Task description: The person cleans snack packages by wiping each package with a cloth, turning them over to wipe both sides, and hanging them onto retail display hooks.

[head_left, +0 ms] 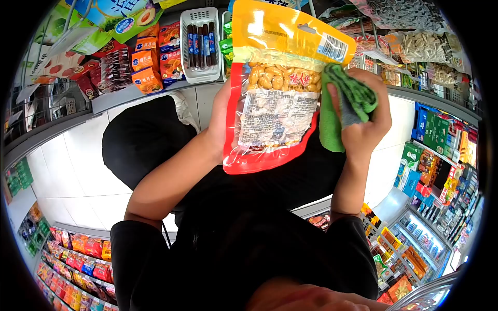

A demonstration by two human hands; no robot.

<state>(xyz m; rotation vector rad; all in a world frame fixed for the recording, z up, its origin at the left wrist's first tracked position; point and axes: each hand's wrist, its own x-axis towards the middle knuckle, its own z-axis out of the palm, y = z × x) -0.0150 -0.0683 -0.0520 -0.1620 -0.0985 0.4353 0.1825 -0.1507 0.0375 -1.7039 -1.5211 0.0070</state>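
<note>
A large snack bag (282,111) with a yellow top, a red lower border and a clear window showing nuts is held upright before me. My left hand (222,111) grips its left edge, with most of the fingers hidden behind the bag. At the bag's right side my right hand (365,106) is closed round a folded green and grey cloth (332,122). The cloth touches the bag's right edge. A barcode and a hang hole show in the bag's yellow top.
Beyond the bag, a shelf carries a white plastic basket (201,72) of dark sticks and several orange snack packs (147,67). More packaged goods hang at the upper right. Stocked shelves (83,259) stand behind me on both sides, with white floor tiles (78,166) between.
</note>
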